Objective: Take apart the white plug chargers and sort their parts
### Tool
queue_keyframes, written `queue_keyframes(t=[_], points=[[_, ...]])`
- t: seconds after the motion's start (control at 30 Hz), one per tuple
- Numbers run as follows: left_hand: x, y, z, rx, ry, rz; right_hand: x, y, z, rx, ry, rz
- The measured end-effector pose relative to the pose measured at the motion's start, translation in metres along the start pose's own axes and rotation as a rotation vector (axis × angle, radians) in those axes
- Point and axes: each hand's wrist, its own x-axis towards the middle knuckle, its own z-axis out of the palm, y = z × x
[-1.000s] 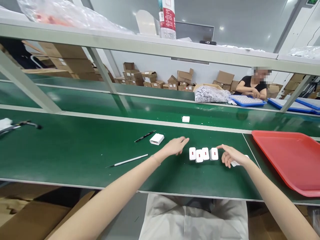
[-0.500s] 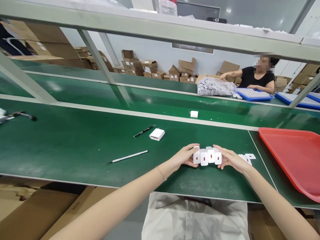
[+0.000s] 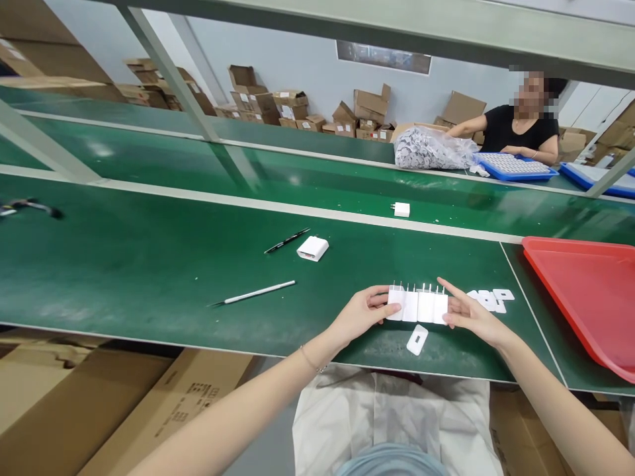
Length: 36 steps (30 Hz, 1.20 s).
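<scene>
A row of several white plug chargers [image 3: 417, 307] is squeezed side by side between my two hands, metal prongs pointing away from me. My left hand [image 3: 370, 312] grips the left end of the row, thumb on the near face. At the right end, my right hand [image 3: 471, 314] presses with its thumb, its index finger stretched out behind. Just below the row, a white faceplate with a slot [image 3: 417, 340] lies on the green bench. More white faceplates [image 3: 489, 301] lie in a loose cluster beyond my right hand.
A red tray [image 3: 590, 297] sits at the right. On the left lie a white-handled pointed tool [image 3: 258, 293], a black tweezer-like tool [image 3: 286, 241] and a white casing [image 3: 313, 248]. A single charger [image 3: 401, 209] rests farther back. Across the bench, a person [image 3: 520, 129] works beside a blue tray [image 3: 516, 166].
The chargers have turned from their port ends facing me to prongs pointing away. A slotted faceplate now lies below them on the bench. The head view has tilted down.
</scene>
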Motion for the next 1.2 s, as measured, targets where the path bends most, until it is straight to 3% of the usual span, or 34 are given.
queue_keyframes(t=[0.4,0.77,1.03,1.2], points=[[-0.002,0.0,0.002,0.122,-0.112,0.111,0.016,-0.009,0.023,-0.023,0.1,0.003],[0.029,0.001,0.009,0.278,-0.082,0.138,0.029,-0.007,0.012,-0.259,0.216,-0.256],[0.026,0.01,0.015,0.471,-0.034,0.339,0.02,0.004,0.01,-0.439,0.277,-0.271],[0.019,0.009,0.014,0.468,-0.051,0.399,0.001,-0.015,0.008,-0.486,0.357,-0.263]])
